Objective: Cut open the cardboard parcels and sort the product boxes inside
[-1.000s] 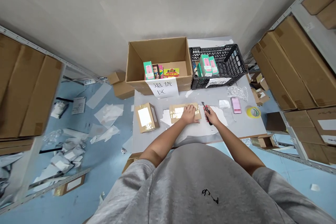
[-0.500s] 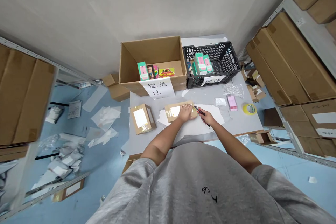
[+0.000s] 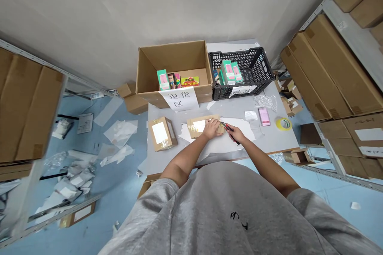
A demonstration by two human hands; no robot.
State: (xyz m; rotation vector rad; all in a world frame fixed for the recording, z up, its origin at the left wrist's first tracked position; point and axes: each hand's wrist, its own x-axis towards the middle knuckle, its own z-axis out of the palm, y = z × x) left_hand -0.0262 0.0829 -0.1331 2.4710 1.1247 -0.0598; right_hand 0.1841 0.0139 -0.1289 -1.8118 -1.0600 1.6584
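The person's left hand (image 3: 212,128) lies flat, fingers apart and not gripping, on a taped cardboard parcel (image 3: 204,124) at the middle of the grey table (image 3: 271,140). The right hand (image 3: 235,134) is closed tightly around a red-and-black utility knife (image 3: 230,129), its tip at the parcel's right end. The parcel sits on loose white paper (image 3: 239,129), with a white label on top. A second taped parcel (image 3: 160,133) stands to the left. At the far edge, an open cardboard box (image 3: 173,50) carries a paper sign (image 3: 178,99) reading 退货区 (returns area), and a black plastic crate (image 3: 242,57) to its right bears a sign (image 3: 243,91) too blurred to read. Both hold green-and-pink retail boxes (image 3: 229,72). To the right lie a pink packet (image 3: 264,116) and a roll of yellow tape (image 3: 283,124).
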